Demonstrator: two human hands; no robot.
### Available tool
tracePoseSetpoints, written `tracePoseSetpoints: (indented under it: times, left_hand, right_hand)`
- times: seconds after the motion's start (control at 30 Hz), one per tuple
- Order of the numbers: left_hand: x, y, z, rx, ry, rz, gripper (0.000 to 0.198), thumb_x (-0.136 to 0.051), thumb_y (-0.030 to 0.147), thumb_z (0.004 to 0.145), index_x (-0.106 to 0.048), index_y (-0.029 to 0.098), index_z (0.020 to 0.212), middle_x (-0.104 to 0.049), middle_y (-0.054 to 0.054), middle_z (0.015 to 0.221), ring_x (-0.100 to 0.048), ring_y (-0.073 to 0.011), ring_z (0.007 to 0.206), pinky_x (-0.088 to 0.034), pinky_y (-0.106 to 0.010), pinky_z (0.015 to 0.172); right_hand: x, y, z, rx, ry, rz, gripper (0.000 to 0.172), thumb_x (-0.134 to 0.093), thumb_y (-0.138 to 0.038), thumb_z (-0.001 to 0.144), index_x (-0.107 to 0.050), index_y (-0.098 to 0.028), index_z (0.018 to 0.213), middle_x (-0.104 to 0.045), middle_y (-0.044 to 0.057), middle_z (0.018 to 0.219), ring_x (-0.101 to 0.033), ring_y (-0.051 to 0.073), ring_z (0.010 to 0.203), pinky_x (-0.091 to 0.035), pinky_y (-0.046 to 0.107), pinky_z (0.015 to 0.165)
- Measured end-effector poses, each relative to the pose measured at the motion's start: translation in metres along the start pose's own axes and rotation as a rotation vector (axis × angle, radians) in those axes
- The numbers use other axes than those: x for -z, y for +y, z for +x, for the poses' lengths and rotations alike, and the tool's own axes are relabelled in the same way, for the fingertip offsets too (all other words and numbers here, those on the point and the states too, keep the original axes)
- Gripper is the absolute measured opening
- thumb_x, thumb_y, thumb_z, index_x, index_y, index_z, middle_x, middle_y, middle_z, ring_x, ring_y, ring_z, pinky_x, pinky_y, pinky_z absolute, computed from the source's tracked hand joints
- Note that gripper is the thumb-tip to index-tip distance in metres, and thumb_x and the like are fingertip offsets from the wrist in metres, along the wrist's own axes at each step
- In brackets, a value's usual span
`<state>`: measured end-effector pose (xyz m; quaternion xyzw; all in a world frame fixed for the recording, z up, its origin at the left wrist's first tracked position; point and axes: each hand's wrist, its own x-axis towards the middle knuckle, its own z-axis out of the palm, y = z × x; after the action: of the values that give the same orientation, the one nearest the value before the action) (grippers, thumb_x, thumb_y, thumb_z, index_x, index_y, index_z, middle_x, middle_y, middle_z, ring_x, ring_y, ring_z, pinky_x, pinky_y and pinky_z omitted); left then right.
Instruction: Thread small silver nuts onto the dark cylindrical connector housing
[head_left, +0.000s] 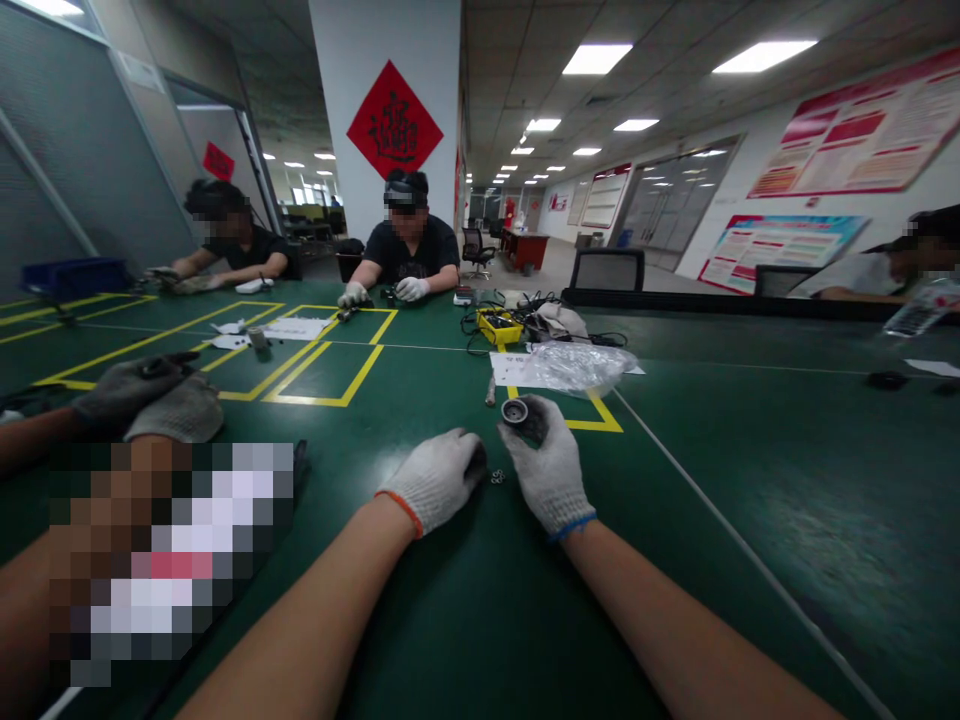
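My right hand (551, 470), in a white knit glove with a blue cuff, is closed round a short round metal part. This hollow cylindrical part (514, 412) has a pale rim and a dark inside, and its open end faces me. To its left, my left hand (439, 480), gloved with an orange cuff, rests low over the table with its dark-palmed fingers curled in. Whatever those fingers hold, if anything, is hidden. Several small metal rings (497, 477) lie on the green table between my two hands, close to the left fingertips.
Beyond my hands lie a small metallic piece (491, 391), a clear plastic bag (581, 366) on paper, and a yellow tray (499, 326) among black cables. A co-worker's gloved hands (176, 405) are close on my left. Other people sit across the table (712, 480).
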<state>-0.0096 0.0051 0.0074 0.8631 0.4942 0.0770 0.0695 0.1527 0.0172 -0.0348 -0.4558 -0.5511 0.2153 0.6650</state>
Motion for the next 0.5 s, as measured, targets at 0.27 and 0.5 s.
tracePoseSetpoints:
  times: [0.27,0.5]
  left_hand:
    - [0.0025,0.0038,-0.0012,-0.010,-0.004,-0.007,0.025,-0.055,0.032,0.098,-0.070,0.017,0.110,-0.069,-0.013,0.109,-0.069,-0.0278,0.096,-0.055,-0.037,0.085]
    - [0.0003,0.0026,-0.0004,-0.005,0.009,-0.051,0.022,-0.057,0.032,0.097,-0.072,0.019,0.107,-0.069,-0.012,0.110,-0.070,-0.0260,0.095,-0.055,-0.035,0.085]
  right_hand:
    - [0.0009,-0.0033,0.0010,-0.075,0.018,0.054,0.043,-0.077,-0.040,0.072,-0.063,-0.020,0.107,-0.075,0.009,0.101,-0.073,0.026,0.093,-0.061,0.045,0.086]
    - [0.0032,-0.0025,0.0015,-0.113,-0.015,0.062,0.046,-0.079,-0.041,0.073,-0.063,-0.020,0.111,-0.075,0.011,0.105,-0.073,0.028,0.097,-0.061,0.048,0.090]
